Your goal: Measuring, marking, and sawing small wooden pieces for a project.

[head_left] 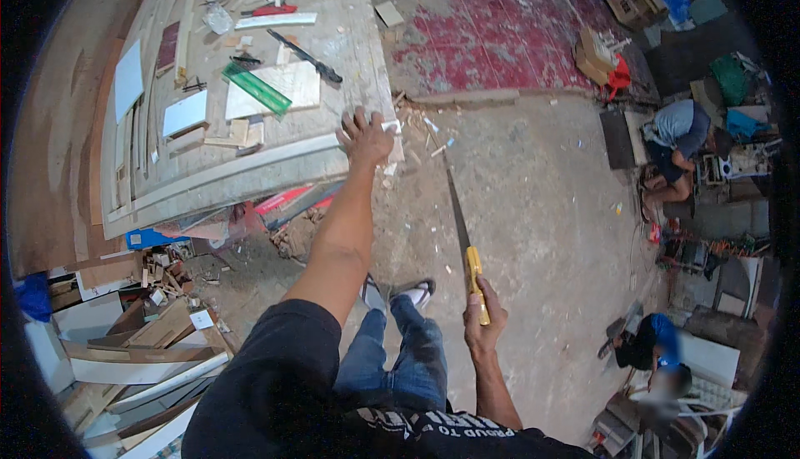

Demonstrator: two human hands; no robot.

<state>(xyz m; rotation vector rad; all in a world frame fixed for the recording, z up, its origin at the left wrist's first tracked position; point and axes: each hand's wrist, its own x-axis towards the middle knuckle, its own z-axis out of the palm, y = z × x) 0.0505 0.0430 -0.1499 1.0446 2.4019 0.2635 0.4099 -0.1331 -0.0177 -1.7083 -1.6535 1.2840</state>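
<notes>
My right hand (pixel 486 319) is closed around the yellow handle of a handsaw (pixel 461 217). The saw's long blade points away from me, over the floor beside the worktable (pixel 350 9). At the table's near right corner, my left hand (pixel 367 136) lies with fingers spread, pressing on the end of a long pale wooden strip (pixel 250 156) along the front edge. The blade tip is to the right of that hand, apart from the strip. Behind the hand lie a wooden board (pixel 298 92), a green flat plastic piece (pixel 257 89) and a black bar clamp (pixel 304 55).
Offcuts and a red-handled tool (pixel 275 10) lie farther back on the table. A scrap wood pile (pixel 150 334) fills the lower left. Two people, one bent over (pixel 679 130) and one lower down (pixel 658 342), are at the right among clutter. Wood chips dot the concrete floor (pixel 550 209).
</notes>
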